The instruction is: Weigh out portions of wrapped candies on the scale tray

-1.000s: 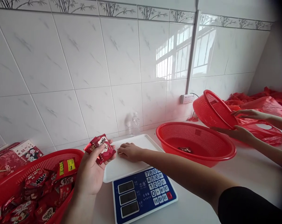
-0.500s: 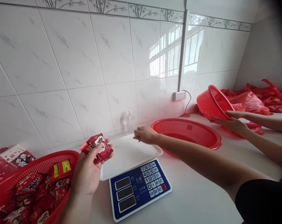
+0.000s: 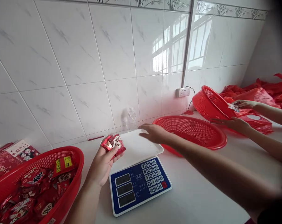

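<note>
My left hand [image 3: 104, 165] holds a couple of small red snack packets [image 3: 113, 145], thumb pressed over them, above the near left part of the scale's white tray [image 3: 131, 146]. Over the tray's far right corner, my right hand [image 3: 155, 133] stretches its fingers out to the left, with nothing seen in them. Below the tray lies the scale's blue keypad panel [image 3: 141, 186], its displays dark. At the lower left stands a red basket [image 3: 78, 158] of similar red packets [image 3: 33, 194], with one yellow-labelled packet [image 3: 63, 164] on top.
A large red basket [image 3: 215, 141] sits right of the scale. Beyond it, another person's hands [image 3: 239, 124] hold a tilted red basket [image 3: 207, 104]. Red plastic bags [image 3: 260, 96] lie behind. A clear bottle [image 3: 131, 118] stands by the wall; a printed box [image 3: 19, 154] is at left.
My left hand has brought the packets rightward over the tray. My right hand's fingers have straightened near the tray corner. One of the other person's hands has shifted on the tilted basket.
</note>
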Demonstrator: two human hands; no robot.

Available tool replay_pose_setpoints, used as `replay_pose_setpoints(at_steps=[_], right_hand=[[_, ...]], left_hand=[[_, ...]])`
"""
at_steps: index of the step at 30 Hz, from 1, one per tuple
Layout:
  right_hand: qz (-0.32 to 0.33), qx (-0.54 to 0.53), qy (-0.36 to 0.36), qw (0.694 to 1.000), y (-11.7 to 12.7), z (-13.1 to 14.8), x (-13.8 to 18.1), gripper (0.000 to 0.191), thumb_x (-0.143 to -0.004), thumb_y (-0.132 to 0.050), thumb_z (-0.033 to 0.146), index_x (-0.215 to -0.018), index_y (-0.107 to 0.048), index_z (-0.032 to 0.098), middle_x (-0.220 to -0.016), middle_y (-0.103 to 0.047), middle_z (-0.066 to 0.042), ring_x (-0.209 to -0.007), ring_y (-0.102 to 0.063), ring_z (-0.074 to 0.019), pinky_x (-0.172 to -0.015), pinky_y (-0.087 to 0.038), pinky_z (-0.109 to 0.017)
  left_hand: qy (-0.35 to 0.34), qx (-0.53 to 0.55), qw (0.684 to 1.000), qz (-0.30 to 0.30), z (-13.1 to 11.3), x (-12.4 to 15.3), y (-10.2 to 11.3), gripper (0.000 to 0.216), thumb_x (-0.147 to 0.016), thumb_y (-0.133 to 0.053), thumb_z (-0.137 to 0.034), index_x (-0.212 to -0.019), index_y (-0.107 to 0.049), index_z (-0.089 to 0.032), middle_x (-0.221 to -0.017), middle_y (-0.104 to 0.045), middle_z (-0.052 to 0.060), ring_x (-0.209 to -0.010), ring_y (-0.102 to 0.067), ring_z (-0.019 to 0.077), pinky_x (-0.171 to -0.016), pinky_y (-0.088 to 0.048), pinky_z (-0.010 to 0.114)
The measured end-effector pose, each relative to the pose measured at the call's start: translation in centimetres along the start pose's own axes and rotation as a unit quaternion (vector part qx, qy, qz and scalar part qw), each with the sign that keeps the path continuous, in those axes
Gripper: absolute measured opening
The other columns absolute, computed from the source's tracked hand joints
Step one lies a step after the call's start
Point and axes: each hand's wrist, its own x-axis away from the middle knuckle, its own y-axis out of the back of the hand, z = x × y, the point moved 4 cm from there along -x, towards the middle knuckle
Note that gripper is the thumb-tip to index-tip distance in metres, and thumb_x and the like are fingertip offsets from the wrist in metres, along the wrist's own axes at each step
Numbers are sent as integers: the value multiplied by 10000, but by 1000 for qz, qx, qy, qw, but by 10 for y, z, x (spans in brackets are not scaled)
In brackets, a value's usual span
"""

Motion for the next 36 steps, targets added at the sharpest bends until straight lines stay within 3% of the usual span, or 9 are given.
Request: replay_pose_setpoints(at_steps=[2, 5, 11, 14, 17, 21, 25, 31, 36], right_hand=[[11, -177, 73, 981, -5, 37, 4, 378, -918, -443, 427, -1197, -553, 197, -1109, -648, -79, -952, -615, -172, -788, -498, -296], [24, -412, 118, 903, -15, 74, 9, 304, -888, -482, 430, -963, -609, 164, -874, -679, -52, -777, -634, -160, -662, -515, -292], [-73, -542, 30, 836, -38, 66, 2, 187, -851, -525, 351, -832, -570, 170, -818, -659, -42, -756, -636, -164, -672, -516, -315], [-72, -483, -15, 873, -46, 47, -2, 174, -842, -526, 319, -900, -592, 169, -820, -673, -47, -705, -640, -158, -614, -499, -287], [-54, -352, -46, 933, -51, 33, -1, 243, -835, -532, 264, -1052, -599, 177, -818, -693, -52, -701, -644, -163, -623, -481, -278], [-54, -215, -65, 973, -52, 26, 1, 452, -858, -533, 275, -1291, -486, 151, -1087, -652, -149, -1006, -598, -266, -808, -464, -382], [-45, -162, 4, 986, -53, 37, 4, 438, -863, -537, 251, -1293, -504, 178, -1280, -549, -131, -1193, -470, -263, -958, -396, -403], [20, -170, 160, 972, -57, 52, 10, 277, -873, -509, 210, -1114, -647, 206, -1202, -611, -75, -1159, -494, -211, -973, -378, -351], [63, -105, 114, 986, -64, 36, 6, 247, -816, -486, 103, -885, -701, 204, -945, -693, -50, -928, -598, -199, -827, -429, -302]], left_hand=[[0, -23, 999, 22, 2, 2, -4, 465, -755, -683, -221, -1186, -511, -248, -1191, -620, 68, -1003, -635, 206, -870, -523, 366], [6, -52, 998, 48, 4, 4, -8, 443, -772, -670, -257, -1184, -506, -247, -1198, -611, 77, -1014, -631, 223, -843, -529, 368], [-15, -44, 999, 27, 6, -3, 1, 321, -774, -650, -277, -1083, -581, -226, -1178, -598, 83, -1129, -549, 241, -899, -498, 391], [-45, -145, 988, -2, 8, -10, 10, 332, -788, -620, -356, -1083, -566, -213, -1082, -611, 73, -1037, -577, 211, -833, -525, 367], [-61, -320, 946, -8, 15, -18, 16, 428, -809, -566, -421, -1170, -461, -217, -984, -633, 56, -839, -614, 181, -666, -537, 325], [-88, -479, 873, -36, 22, -24, 22, 478, -833, -519, -355, -1261, -348, -227, -1075, -623, 87, -775, -624, 173, -668, -518, 334], [-148, -545, 825, -30, 21, -26, 26, 474, -839, -476, -239, -1296, -347, -252, -1358, -441, 109, -1086, -561, 210, -819, -506, 353], [-134, -641, 753, 67, 26, -26, 29, 358, -869, -440, -268, -1223, -491, -238, -1308, -517, 64, -1294, -380, 243, -1045, -348, 436], [-106, -654, 745, 82, 28, -22, 24, 385, -881, -423, -304, -1257, -476, -237, -1342, -492, 65, -1326, -333, 260, -1040, -357, 444]])
